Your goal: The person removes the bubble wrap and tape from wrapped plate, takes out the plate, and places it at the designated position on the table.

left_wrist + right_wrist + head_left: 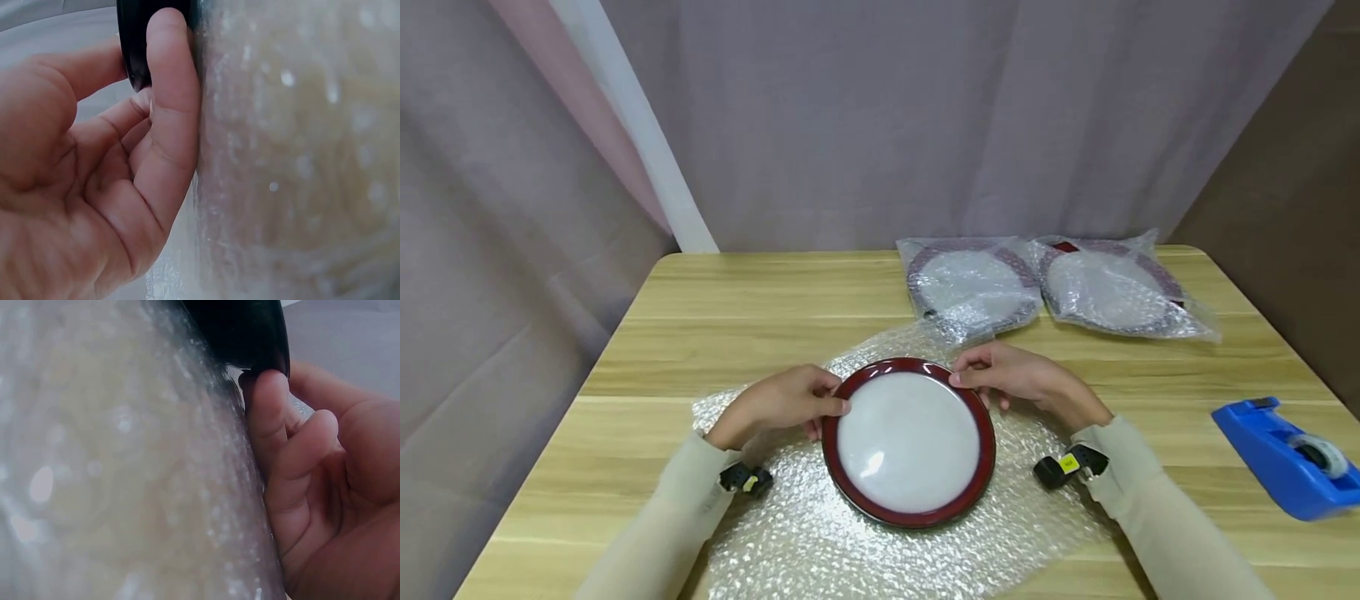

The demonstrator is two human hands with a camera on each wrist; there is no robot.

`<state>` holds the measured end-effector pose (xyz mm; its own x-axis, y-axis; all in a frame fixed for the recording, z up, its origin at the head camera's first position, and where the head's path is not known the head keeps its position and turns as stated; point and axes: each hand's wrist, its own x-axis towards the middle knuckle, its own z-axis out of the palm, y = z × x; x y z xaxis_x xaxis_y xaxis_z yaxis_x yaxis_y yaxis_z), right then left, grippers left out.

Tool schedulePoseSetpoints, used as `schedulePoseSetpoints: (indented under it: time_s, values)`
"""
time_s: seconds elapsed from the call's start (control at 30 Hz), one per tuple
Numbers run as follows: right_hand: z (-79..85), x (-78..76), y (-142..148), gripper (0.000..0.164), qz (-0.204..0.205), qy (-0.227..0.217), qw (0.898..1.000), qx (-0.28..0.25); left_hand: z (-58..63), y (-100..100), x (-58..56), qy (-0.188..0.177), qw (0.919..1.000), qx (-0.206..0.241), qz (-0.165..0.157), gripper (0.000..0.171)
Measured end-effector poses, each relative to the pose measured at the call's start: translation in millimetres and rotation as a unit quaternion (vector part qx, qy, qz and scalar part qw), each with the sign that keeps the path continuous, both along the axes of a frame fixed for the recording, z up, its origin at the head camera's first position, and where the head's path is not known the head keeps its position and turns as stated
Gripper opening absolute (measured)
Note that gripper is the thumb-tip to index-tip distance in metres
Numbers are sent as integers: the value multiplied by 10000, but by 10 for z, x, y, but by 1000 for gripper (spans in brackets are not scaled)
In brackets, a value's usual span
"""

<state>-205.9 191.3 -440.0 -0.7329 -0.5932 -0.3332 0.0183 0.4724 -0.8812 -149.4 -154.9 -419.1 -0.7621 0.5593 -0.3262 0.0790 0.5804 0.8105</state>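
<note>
A round plate (pixel 910 442) with a white middle and a dark red rim lies over a sheet of bubble wrap (pixel 820 533) in the head view. My left hand (pixel 790 402) pinches its left edge, thumb on top of the rim and fingers beneath. At the upper right edge my right hand (pixel 1018 373) pinches the rim the same way. In the left wrist view the plate's dark underside (pixel 134 44) sits between thumb and fingers. The right wrist view shows the dark underside (pixel 244 331) above my curled fingers, close over the bubble wrap (pixel 125 456).
Two plates wrapped in bubble wrap, a left one (pixel 973 283) and a right one (pixel 1108 287), lie side by side at the back right of the wooden table (pixel 647 350). A blue tape dispenser (pixel 1285 458) stands near the right edge. A curtain (pixel 850 125) hangs behind the table.
</note>
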Motion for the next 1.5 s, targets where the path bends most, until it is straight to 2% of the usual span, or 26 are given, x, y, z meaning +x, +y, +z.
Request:
schedulePoseSetpoints:
  time_s: [0.27, 0.5, 0.73, 1.5]
  values:
    - [20, 1, 13, 30, -82, -30, 10000, 35, 2, 4, -12, -175, 9997, 151, 115, 22]
    - [10, -14, -1, 29, -103, -108, 9999, -40, 30, 3, -6, -215, 9992, 178, 272, 14]
    - [9, -12, -6, 29, -193, -181, 9996, -31, 65, 27, 3, -349, 9981, 294, 414, 18]
    - [8, -3, 2, 26, -168, -169, 9997, -108, 59, 31, -3, -462, 9978, 378, 303, 21]
